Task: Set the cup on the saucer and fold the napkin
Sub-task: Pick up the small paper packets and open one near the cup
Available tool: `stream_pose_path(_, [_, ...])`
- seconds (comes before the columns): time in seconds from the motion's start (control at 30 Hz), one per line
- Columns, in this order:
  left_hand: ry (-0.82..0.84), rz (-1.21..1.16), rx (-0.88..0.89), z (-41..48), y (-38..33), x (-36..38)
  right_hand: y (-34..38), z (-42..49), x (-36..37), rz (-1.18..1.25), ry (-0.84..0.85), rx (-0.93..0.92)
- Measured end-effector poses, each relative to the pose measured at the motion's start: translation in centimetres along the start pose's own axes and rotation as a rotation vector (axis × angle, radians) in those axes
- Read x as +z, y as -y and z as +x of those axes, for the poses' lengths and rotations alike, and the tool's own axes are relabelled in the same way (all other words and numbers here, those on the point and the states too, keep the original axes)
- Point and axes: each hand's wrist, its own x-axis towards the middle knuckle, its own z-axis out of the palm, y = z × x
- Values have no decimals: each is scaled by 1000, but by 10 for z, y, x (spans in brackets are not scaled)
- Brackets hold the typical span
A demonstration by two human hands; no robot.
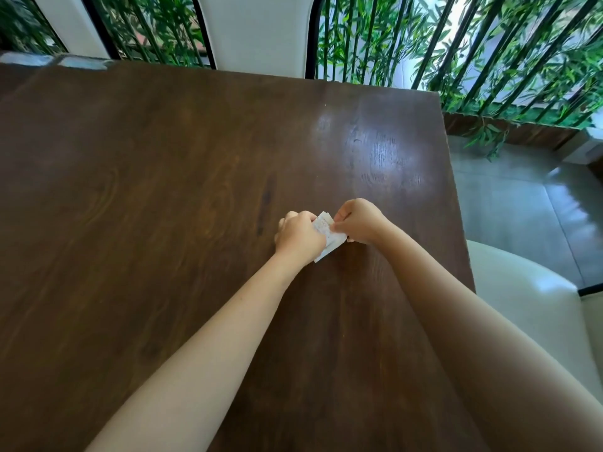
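Two bare hands meet over the dark brown wooden table (pixel 163 190), toward its 3 o'clock side, and between them sits the small white paper napkin (pixel 328 234), already folded down to a narrow packet with faint print on it. The left hand (pixel 298 238) is curled closed over the packet's 9 o'clock edge, and the right hand (pixel 357 221) pinches the 3 o'clock edge between thumb and fingertips. The napkin's lower corner pokes out toward 6 o'clock below the left hand, seemingly resting on the wood.

No cup or saucer shows anywhere on the table, so that half of the task cannot be judged from here.

Several things could spoil the fold. Thin paper gripped this tightly from both sides may tear if the hands pull apart. The layers could slide out of line, leaving a crooked edge, because the fingers hide the crease. Letting go too soon may let the packet spring open. It also lies nearer the table's 3 o'clock edge than the centre, so a careless sweep could push it off.
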Motion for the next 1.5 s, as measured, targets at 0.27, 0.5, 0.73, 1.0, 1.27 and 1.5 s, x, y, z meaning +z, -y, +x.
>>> stream_pose_path(0.27, [88, -177, 98, -35, -6, -11, 30, -54, -26, 161, -61, -97])
stream_pose_path(0.5, [-144, -523, 256, -87, -25, -24, 62, -114, -55, 260, -76, -133])
stream_pose_path(0.73, [-255, -751, 241, -151, -43, -48, 89, -173, -64, 183, -85, -196])
stream_pose_path(1.0, [299, -1249, 196, -214, -14, -106, 114, -224, -73, 5, -232, -587])
stream_pose_path(1.27, [408, -1358, 174, -267, 26, -157, 149, -275, -53, -33, 106, -853])
stream_pose_path(1.5, [393, -1325, 148, -315, 82, -199, 197, -305, -1, -44, 107, -960])
